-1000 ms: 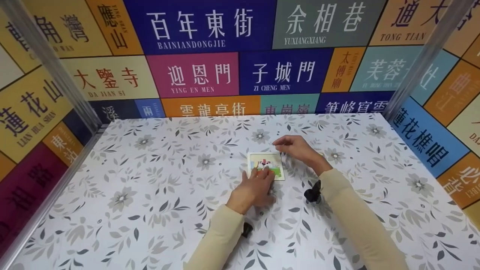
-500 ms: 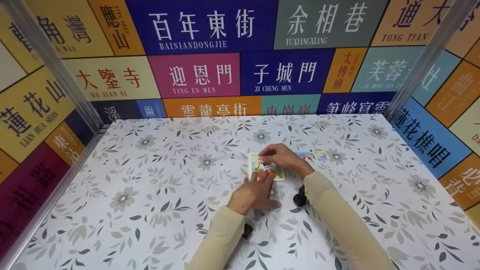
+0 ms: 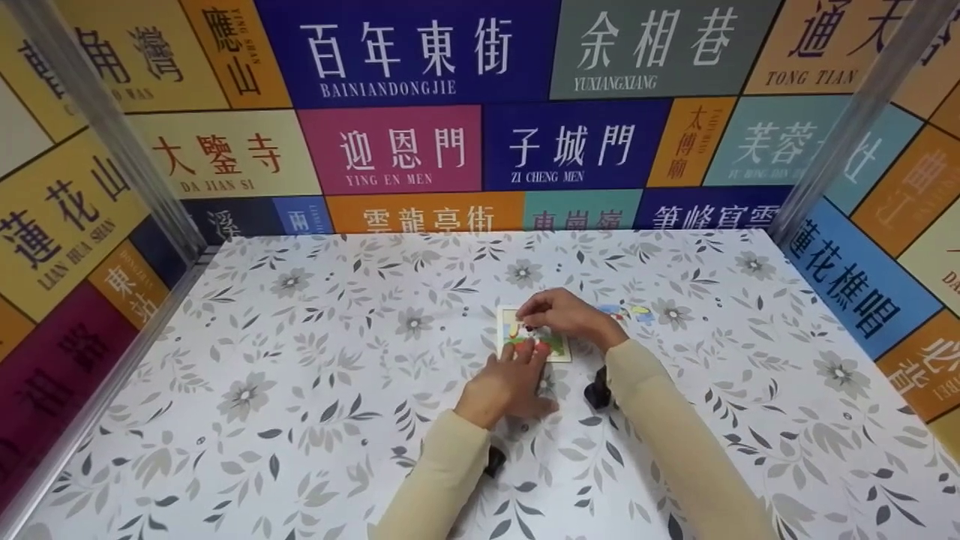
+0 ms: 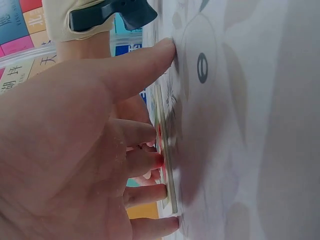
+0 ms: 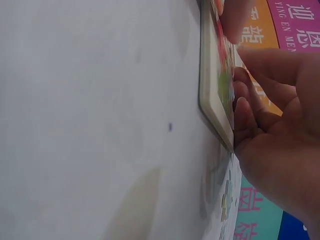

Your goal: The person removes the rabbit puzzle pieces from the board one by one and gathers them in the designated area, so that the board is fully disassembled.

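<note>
I see a small square puzzle board lying flat on the floral tablecloth, near the middle of the table. The left hand rests its straight fingertips on the near edge of the board, thumb on the cloth beside it; fingers extended, nothing grasped. My judgement: it pins the board so it does not slide while the other hand works.

The right hand hovers over the far half of the board with fingers curled, tips down on the picture surface. It appears to pinch or press a small piece there, but I cannot tell for certain whether it grips it; the right wrist view shows only curled fingers against the board's edge.

Container check: the board has a raised rim and acts as a shallow tray. Inside I see coloured picture parts, green and red; how many pieces are seated is hidden by the hands.

A few loose coloured pieces lie on the cloth just right of the board, apart from it.
</note>
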`<action>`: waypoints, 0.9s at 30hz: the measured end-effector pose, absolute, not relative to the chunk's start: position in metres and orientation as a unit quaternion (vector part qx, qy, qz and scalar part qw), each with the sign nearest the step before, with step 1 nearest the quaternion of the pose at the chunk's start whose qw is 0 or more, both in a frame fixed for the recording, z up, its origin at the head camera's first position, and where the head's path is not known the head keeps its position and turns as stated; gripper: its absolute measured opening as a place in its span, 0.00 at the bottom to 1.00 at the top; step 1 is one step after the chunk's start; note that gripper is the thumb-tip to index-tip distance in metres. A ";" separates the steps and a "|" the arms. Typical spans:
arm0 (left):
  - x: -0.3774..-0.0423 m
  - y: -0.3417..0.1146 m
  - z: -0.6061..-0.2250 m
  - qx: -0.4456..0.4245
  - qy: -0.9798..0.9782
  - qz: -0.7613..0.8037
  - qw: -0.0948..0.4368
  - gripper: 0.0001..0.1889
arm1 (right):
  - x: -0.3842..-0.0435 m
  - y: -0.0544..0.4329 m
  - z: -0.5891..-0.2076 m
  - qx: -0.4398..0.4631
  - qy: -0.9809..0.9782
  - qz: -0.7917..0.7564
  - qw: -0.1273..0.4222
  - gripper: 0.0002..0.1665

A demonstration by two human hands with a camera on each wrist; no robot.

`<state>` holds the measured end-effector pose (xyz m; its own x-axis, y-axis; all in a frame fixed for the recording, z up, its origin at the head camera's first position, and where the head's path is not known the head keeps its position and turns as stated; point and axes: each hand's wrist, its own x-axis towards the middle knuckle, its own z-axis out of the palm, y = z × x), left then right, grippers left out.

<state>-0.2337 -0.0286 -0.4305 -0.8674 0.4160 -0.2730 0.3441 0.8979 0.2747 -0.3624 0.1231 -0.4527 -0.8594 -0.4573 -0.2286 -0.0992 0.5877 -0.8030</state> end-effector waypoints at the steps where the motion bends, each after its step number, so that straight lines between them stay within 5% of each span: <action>1: -0.233 -0.029 -0.431 0.198 0.960 0.108 0.163 0.46 | -0.362 0.123 -0.453 -0.163 0.866 -0.423 0.211 0.14; 27: -0.234 -0.027 -0.431 0.181 0.962 0.103 0.176 0.47 | -0.362 0.122 -0.450 -0.198 0.863 -0.407 0.224 0.15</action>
